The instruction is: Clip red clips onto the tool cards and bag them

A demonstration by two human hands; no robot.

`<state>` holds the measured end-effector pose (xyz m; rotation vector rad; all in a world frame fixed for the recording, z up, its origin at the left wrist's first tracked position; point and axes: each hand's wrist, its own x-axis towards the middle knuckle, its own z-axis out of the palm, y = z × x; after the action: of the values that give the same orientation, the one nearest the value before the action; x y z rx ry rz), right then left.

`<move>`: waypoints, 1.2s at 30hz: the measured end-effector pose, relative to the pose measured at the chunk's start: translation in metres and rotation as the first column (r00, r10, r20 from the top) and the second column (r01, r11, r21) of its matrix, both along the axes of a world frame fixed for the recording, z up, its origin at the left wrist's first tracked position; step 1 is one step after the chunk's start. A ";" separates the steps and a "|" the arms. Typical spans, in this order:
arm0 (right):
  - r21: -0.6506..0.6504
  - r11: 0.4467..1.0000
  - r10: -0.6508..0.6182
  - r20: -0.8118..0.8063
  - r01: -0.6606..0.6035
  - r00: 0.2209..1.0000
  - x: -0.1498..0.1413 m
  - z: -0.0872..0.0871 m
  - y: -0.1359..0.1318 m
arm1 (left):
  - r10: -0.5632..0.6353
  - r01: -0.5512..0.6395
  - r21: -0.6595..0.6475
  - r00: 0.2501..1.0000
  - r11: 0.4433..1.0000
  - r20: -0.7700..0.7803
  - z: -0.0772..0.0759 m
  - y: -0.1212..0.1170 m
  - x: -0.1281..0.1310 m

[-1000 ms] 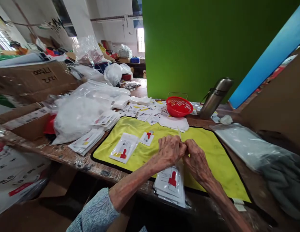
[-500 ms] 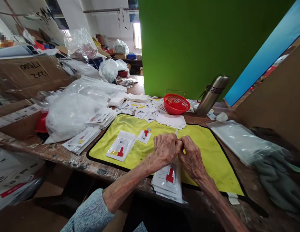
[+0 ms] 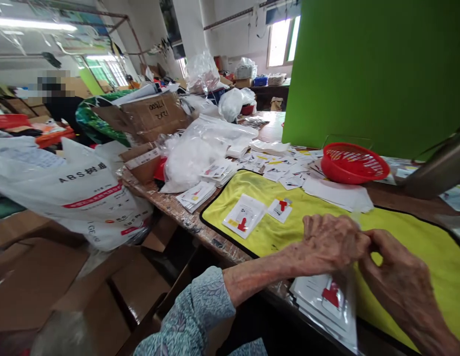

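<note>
My left hand and my right hand meet over the yellow mat, fingers pinched together at the top edge of a clear-fronted plastic pouch. A red piece shows through its front. Beneath this pouch lies a stack of similar white pouches, partly hanging past the table's front edge. Left of my hands, a filled pouch with a red piece rests flat on the mat. Beside it is a small printed card with a red piece on top. My fingertips partly hide the pouch's upper edge.
A red plastic basket stands behind the mat near white sheets and scattered printed cards. At right leans a metal flask. Piled pouches, a large plastic bag and cartons crowd the left. A person sits far left.
The camera view has turned left, so the table's things appear farther right and more of the room shows at left. Both hands stay pinched together at the pouch's top.
</note>
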<state>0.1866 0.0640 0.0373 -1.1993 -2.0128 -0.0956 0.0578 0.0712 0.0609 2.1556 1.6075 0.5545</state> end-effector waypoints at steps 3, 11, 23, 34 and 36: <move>0.010 0.999 0.031 0.037 -0.031 0.999 0.002 0.000 0.001 | -0.107 0.118 -0.100 0.988 0.988 0.107 0.001 0.004 -0.010; -0.117 0.993 0.020 -0.118 -0.034 0.993 -0.011 -0.009 -0.005 | 0.101 -0.104 0.026 0.991 0.994 0.083 -0.006 -0.007 -0.008; -0.039 0.995 -0.089 0.152 0.096 0.984 -0.007 -0.012 -0.004 | -0.064 0.091 -0.065 0.938 0.994 0.341 -0.018 0.001 -0.016; -0.414 0.910 0.020 -0.033 -0.032 0.999 0.006 0.005 0.010 | 0.100 -0.094 -0.063 0.990 0.994 0.103 -0.005 -0.007 -0.009; -0.524 0.849 -0.001 -0.135 -0.070 0.991 0.016 0.012 0.014 | 0.038 -0.013 -0.113 0.975 0.994 0.220 -0.003 -0.006 -0.016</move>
<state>0.2029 0.0779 0.0493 -1.4554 -2.0023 0.5822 0.0419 0.0653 0.0577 1.9208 1.5092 0.6721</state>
